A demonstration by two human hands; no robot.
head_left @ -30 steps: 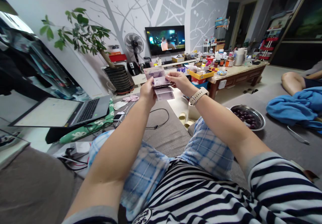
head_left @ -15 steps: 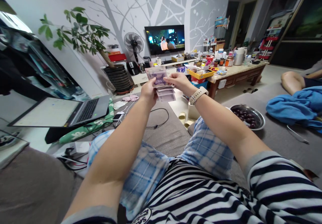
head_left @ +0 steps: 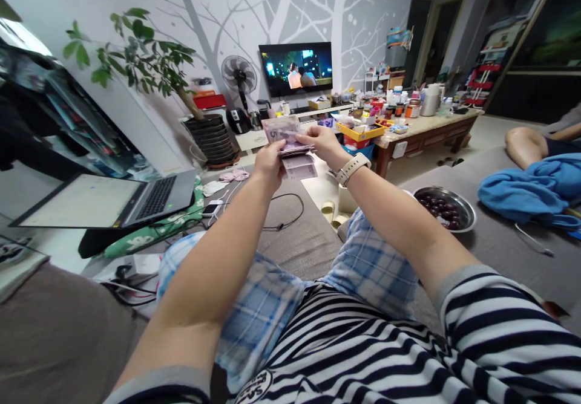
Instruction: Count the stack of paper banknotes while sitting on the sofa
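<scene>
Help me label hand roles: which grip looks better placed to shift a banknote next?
Probably the right grip: it pinches the right side of the banknotes, while the left grip holds them from the lower left, seemingly as the support.

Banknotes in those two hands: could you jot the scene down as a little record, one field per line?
Left hand: gripping the banknotes at their left side
Right hand: pinching the banknotes at their right side
Worn on the right: pale wrist strap
Right of the lap: metal bowl of dark, round fruit
Far left: open laptop
Ahead: television, switched on
</scene>
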